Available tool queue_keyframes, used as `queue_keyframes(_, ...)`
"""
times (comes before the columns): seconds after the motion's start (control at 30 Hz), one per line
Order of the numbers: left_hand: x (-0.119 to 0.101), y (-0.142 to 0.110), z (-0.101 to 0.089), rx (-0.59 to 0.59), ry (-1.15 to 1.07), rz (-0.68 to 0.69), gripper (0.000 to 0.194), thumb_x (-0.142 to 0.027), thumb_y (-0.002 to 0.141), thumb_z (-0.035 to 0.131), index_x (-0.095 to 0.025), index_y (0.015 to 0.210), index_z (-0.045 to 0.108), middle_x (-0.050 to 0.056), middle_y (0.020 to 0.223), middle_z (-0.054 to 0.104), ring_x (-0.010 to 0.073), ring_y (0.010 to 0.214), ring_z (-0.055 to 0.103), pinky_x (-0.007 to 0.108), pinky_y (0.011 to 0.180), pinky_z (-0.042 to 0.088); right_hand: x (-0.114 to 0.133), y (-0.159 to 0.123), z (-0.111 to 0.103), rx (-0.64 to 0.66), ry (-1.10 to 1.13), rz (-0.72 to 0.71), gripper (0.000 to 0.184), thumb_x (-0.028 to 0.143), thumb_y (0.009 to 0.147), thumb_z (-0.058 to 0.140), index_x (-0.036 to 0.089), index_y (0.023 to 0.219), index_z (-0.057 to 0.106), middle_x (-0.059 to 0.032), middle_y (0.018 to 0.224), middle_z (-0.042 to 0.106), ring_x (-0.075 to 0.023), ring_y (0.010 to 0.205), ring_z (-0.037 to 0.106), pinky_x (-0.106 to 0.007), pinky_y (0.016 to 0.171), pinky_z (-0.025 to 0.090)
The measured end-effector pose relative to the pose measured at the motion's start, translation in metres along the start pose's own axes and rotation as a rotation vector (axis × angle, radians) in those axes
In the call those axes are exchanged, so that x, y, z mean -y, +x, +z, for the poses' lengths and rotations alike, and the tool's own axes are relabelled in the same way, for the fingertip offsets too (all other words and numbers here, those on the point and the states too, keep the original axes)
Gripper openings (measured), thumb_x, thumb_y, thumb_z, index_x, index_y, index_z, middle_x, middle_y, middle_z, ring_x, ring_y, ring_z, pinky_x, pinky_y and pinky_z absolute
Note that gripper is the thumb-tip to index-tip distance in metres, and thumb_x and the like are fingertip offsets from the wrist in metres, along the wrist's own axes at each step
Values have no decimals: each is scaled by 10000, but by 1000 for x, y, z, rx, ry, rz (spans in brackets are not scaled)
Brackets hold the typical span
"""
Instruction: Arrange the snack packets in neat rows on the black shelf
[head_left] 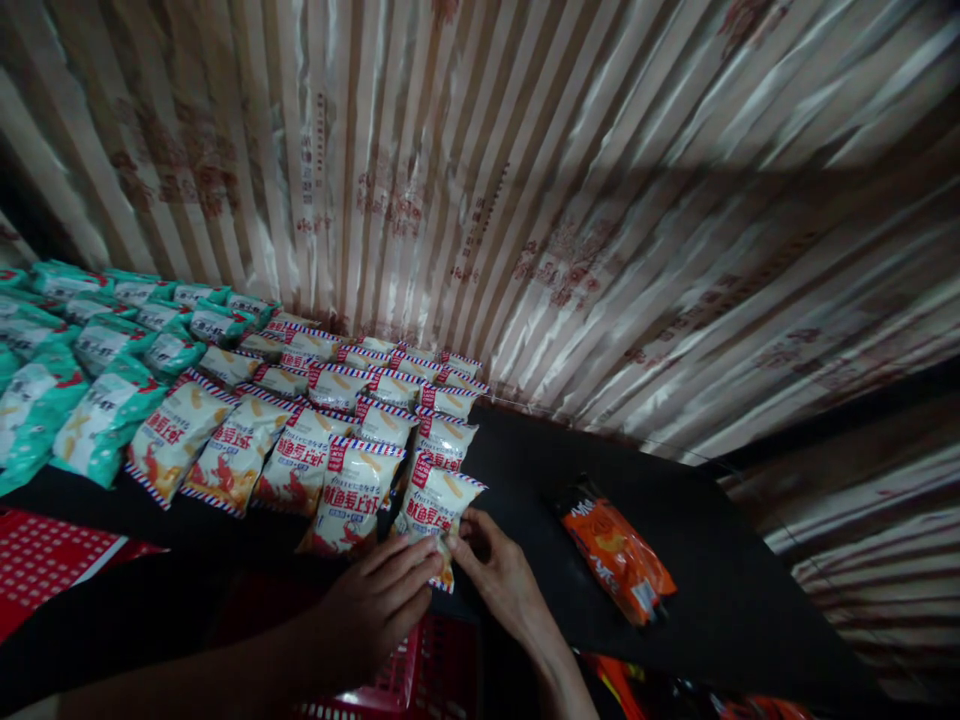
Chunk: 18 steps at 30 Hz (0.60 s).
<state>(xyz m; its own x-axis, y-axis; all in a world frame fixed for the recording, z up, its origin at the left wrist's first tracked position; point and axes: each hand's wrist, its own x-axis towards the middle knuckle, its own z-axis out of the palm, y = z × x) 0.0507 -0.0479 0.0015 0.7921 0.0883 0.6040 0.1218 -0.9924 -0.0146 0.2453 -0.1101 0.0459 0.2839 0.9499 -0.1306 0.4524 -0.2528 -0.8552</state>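
Both hands meet at the lower edge of a white snack packet (435,505) with red and blue striped trim, the nearest one in a row on a dark shelf (705,560). My left hand (379,600) rests its fingers on the packet's bottom edge. My right hand (499,570) pinches the same edge from the right. Several matching white packets (300,430) lie in overlapping rows to the left and behind.
Teal snack packets (90,350) fill the shelf's left end. An orange packet (615,550) lies alone to the right. A red plastic basket (420,680) sits below my hands, with more orange packets (622,690) beside it. Striped glossy sheeting (525,200) backs the shelf.
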Motion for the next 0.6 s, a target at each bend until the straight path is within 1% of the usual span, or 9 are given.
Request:
queue_keyframes(0.1, 4, -17, -7, -14, -50, -20, 217, -177, 850, 444, -152, 994, 604, 48, 1180, 608, 184, 1240, 410, 313, 1043, 329, 1, 1, 3, -16, -52, -5, 328, 455, 781, 590, 216, 1004, 609, -20, 855, 674, -168, 714, 617, -256, 652, 472)
queue_keyframes(0.17, 8, -27, -14, -78, -62, -29, 231, -134, 856, 408, -147, 982, 601, 48, 1083, 648, 164, 1182, 461, 300, 1010, 364, 1, 1, 5, -17, -54, -6, 300, 453, 780, 588, 217, 962, 624, -20, 843, 679, -173, 713, 618, -260, 651, 469)
queue_keyframes(0.23, 14, -33, -21, -124, -51, -41, 227, -142, 874, 392, -152, 960, 602, 42, 1054, 659, 156, 1156, 479, 292, 993, 381, 2, 1, 9, -21, -34, -7, 287, 456, 782, 584, 219, 937, 629, -23, 857, 687, -179, 725, 622, -267, 666, 471)
queue_keyframes(0.33, 25, -37, -30, -187, 4, -135, 267, -195, 894, 362, -177, 1010, 602, 41, 1087, 650, 169, 1169, 469, 319, 1004, 380, 0, 2, 13, -48, -12, 7, 288, 474, 775, 586, 216, 898, 623, -25, 849, 690, -192, 758, 625, -280, 692, 474)
queue_keyframes(0.4, 34, -39, -33, -203, 48, -219, 298, -177, 873, 376, -177, 1076, 595, 59, 1124, 632, 193, 1199, 450, 350, 1008, 385, -2, 3, 14, -68, -2, 17, 304, 492, 773, 581, 212, 889, 616, -30, 846, 690, -202, 784, 627, -285, 701, 476)
queue_keyframes(0.5, 45, -39, -35, -186, 86, -287, 337, -111, 824, 418, -149, 1111, 592, 93, 1188, 595, 230, 1243, 416, 379, 1012, 393, -4, 5, 15, -78, 26, 23, 332, 513, 770, 575, 210, 904, 610, -41, 875, 694, -216, 816, 633, -295, 711, 482)
queue_keyframes(0.6, 50, -38, -30, -150, 108, -305, 361, -114, 812, 441, -116, 1147, 576, 130, 1256, 549, 265, 1279, 372, 415, 1027, 377, -3, 6, 17, -60, 74, 10, 326, 509, 778, 570, 213, 910, 606, -49, 904, 695, -225, 845, 637, -304, 725, 490)
